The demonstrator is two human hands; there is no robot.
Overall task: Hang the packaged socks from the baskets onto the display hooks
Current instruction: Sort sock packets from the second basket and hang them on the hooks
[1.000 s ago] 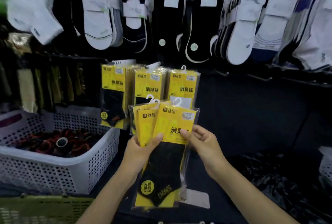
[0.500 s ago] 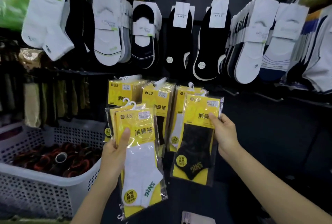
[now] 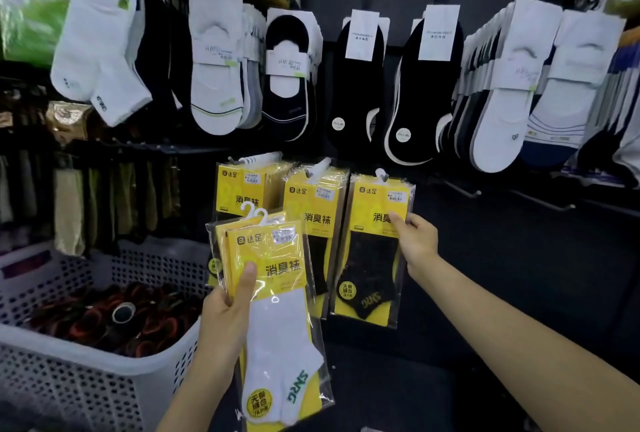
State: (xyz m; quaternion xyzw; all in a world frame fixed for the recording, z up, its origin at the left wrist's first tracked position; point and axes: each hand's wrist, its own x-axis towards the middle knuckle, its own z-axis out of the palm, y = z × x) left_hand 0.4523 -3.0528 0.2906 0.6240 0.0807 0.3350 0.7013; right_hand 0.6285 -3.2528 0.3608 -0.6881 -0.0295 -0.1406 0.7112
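The clear-and-yellow plastic pack of black ankle socks hung upright at the right end of the lower row. Its long axis was vertical and its small white plastic hanger was at the top, above and slightly left of the grip. The right hand pinched the pack's right edge, its fingers curled onto the yellow card. Whether the hanger sat on a display hook could not be told. That hand was the nearer to the rail. The left hand, lower and closer to the person, gripped a small stack of white-sock packs, thumb across the front card and hangers pointing up. Fuller bunches of yellow packs hung just left of the black one, and bare metal hooks stood out to its right. A white perforated plastic basket sat at lower left, and carded white and black socks lined the dark wall above.
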